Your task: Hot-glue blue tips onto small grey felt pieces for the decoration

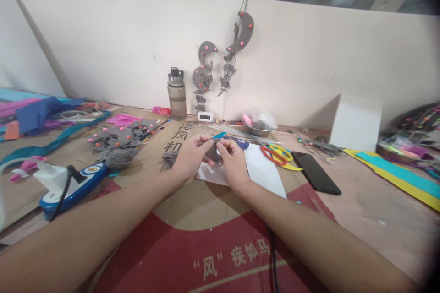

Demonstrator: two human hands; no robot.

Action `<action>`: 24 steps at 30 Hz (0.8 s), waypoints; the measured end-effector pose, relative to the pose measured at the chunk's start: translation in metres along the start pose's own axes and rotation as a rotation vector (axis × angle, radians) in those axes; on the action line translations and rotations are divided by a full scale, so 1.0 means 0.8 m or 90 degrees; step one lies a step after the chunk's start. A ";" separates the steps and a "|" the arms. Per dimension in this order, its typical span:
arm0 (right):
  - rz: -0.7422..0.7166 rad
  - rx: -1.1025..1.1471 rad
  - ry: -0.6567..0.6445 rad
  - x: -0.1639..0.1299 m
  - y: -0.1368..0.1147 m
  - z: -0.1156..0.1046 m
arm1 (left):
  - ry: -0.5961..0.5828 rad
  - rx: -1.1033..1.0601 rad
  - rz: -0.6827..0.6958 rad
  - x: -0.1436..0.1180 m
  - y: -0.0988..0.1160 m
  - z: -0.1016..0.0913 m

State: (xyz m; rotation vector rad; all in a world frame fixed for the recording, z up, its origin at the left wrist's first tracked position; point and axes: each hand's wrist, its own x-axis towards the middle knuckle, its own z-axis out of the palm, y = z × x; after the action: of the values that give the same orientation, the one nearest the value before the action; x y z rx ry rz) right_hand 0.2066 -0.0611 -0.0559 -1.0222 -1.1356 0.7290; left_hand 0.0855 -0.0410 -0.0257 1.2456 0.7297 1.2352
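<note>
My left hand (192,154) and my right hand (234,161) meet above a white sheet (264,169). Both are closed, fingertips pinching a small grey felt piece (214,152) held between them. Its exact shape is partly hidden by the fingers. A teal pointed scrap (219,135) shows just behind the fingertips, and I cannot tell whether it touches them. Beyond my right hand lies a blue tool (243,144), mostly covered. Beside my left hand rests a small bundle of grey yarn (169,159).
Scissors with red and yellow handles (275,154) and a black phone (316,173) lie to the right. A blue power strip (75,188), a grey yarn ball (121,157) and felt strips (62,139) are at left. A bottle (177,100) stands by the wall under grey moon hangings (244,32).
</note>
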 end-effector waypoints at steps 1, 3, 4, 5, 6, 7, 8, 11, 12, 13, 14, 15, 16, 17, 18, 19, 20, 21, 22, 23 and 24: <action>-0.001 0.001 0.000 0.000 0.001 0.000 | -0.008 -0.031 -0.003 0.000 -0.001 0.000; 0.001 0.005 0.002 0.001 0.002 0.000 | -0.023 -0.088 -0.002 0.001 -0.004 0.000; 0.004 0.007 0.003 0.001 0.002 0.000 | -0.027 -0.108 -0.001 0.001 -0.005 0.000; 0.007 0.008 0.004 0.001 0.002 0.000 | -0.028 -0.122 0.000 0.002 -0.006 0.000; 0.009 0.008 0.005 0.001 0.001 0.000 | -0.028 -0.131 0.000 0.002 -0.007 0.001; 0.010 0.007 0.005 0.001 0.001 0.000 | -0.028 -0.137 -0.001 0.002 -0.007 0.001; 0.011 0.006 0.004 0.000 0.001 0.000 | -0.028 -0.141 -0.003 0.002 -0.007 0.001; 0.007 -0.005 0.001 0.000 0.000 0.000 | -0.024 -0.150 -0.003 0.001 -0.005 0.001; 0.005 -0.010 -0.003 0.000 -0.001 0.000 | -0.021 -0.154 0.000 0.000 -0.004 0.001; 0.002 -0.016 -0.007 -0.001 -0.001 0.000 | -0.018 -0.157 0.003 0.000 -0.004 0.001; -0.004 -0.021 -0.013 -0.001 -0.002 0.000 | -0.012 -0.159 0.005 0.001 -0.003 0.001; -0.011 -0.025 -0.018 -0.002 -0.002 0.000 | -0.005 -0.159 0.007 0.001 -0.002 0.001; -0.019 -0.029 -0.024 -0.003 -0.003 0.001 | 0.003 -0.157 0.007 0.002 -0.002 0.000; -0.026 -0.034 -0.031 -0.003 -0.004 0.001 | 0.010 -0.152 0.009 0.003 -0.001 -0.001; -0.032 -0.039 -0.038 -0.004 -0.004 0.001 | 0.017 -0.146 0.011 0.004 0.000 -0.001; -0.036 -0.045 -0.044 -0.005 -0.004 0.002 | 0.023 -0.141 0.015 0.005 0.001 -0.002; -0.038 -0.053 -0.051 -0.006 -0.005 0.002 | 0.027 -0.137 0.021 0.007 0.002 -0.004; -0.038 -0.061 -0.058 -0.006 -0.005 0.002 | 0.031 -0.136 0.028 0.008 0.003 -0.005; -0.038 -0.068 -0.065 -0.007 -0.005 0.002 | 0.036 -0.137 0.036 0.010 0.004 -0.006; -0.038 -0.074 -0.071 -0.007 -0.006 0.002 | 0.042 -0.140 0.043 0.012 0.005 -0.007; -0.040 -0.080 -0.076 -0.007 -0.006 0.002 | 0.048 -0.142 0.050 0.013 0.006 -0.009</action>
State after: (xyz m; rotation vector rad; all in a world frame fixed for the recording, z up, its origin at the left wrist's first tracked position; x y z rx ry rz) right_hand 0.2036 -0.0678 -0.0532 -1.0545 -1.3255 0.6826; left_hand 0.0801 -0.0293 -0.0209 1.0568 0.5831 1.3947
